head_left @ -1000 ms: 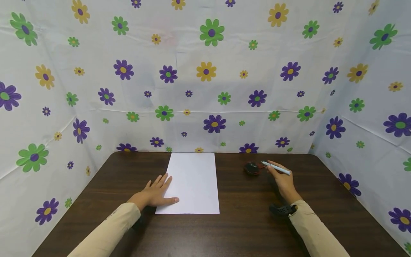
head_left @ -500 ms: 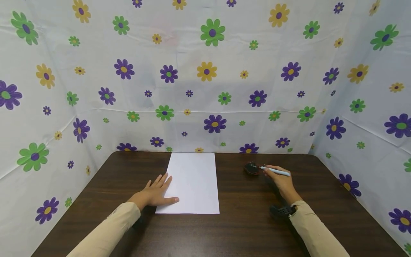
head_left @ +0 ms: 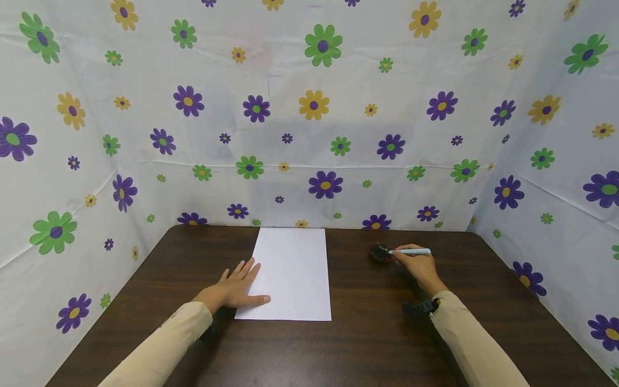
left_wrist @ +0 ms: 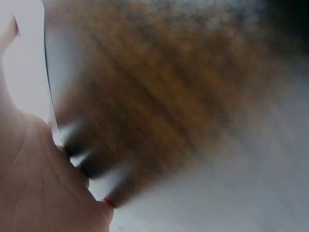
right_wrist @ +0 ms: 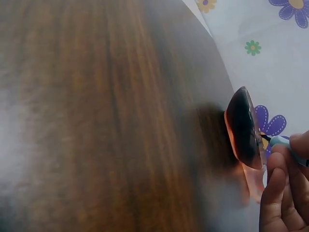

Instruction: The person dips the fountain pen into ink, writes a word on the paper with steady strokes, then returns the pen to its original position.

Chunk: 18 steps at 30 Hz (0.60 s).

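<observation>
My left hand (head_left: 234,289) lies spread on the left edge of a white sheet of paper (head_left: 299,277), its thumb out over the lower part. The sheet bears no marks. My right hand (head_left: 419,270) pinches a light blue pen (head_left: 413,251) with a dark, thin tip, held almost level in the head view. The tip is right at a small dark dish (head_left: 379,252). In the right wrist view this dish (right_wrist: 243,130) looks oval and nearly black, with a reddish see-through rim and handle (right_wrist: 254,184) beside my fingers.
Both hands are over a dark brown wooden table (head_left: 290,355). White cloth (head_left: 271,123) printed with purple, green and yellow flowers rises behind it and on both sides. A black wrist strap (head_left: 419,307) hangs at my right cuff.
My right hand has moved slightly left and brought the pen tip from beside the dish to over it. The pen now lies flatter. My left hand stays put on the paper.
</observation>
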### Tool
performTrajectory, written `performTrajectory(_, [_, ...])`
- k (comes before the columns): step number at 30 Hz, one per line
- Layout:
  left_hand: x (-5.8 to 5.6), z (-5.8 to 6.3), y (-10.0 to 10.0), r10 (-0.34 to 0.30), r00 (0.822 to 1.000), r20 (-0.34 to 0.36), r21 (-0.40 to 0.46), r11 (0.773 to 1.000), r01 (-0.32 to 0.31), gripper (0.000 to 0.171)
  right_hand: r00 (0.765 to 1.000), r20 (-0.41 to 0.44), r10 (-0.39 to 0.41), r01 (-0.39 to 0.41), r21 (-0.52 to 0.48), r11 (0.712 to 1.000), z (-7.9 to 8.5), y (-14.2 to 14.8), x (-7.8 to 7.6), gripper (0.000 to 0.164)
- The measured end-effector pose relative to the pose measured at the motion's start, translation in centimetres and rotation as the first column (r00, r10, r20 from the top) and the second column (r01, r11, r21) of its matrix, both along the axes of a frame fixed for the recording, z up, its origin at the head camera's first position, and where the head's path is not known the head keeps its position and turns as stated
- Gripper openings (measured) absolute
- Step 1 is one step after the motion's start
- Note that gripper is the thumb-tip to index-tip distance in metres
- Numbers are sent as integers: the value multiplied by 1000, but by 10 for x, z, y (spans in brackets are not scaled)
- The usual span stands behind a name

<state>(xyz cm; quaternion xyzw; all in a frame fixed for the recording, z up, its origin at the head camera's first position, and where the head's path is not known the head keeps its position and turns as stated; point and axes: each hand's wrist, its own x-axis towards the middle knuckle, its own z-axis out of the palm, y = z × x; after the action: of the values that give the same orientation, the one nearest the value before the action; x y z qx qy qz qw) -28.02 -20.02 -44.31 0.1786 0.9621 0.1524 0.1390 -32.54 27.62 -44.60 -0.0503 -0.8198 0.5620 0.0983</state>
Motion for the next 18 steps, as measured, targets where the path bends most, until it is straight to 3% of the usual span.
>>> performTrajectory(6, [2, 7, 2, 10, 1000, 4, 7, 1000, -10, 111, 1000, 23, 14, -16, 108, 994, 5, -4, -9, 25])
performTrajectory(12, [-5, -4, -1, 16, 1000, -15, -32, 999, -16, 111, 999, 1, 40, -39, 213, 976, 7, -7, -16, 22])
performTrajectory(18, [-9, -15, -5, 14, 1000, -24, -35, 999, -14, 114, 999, 5, 49, -49, 247, 968, 7, -8, -18, 24])
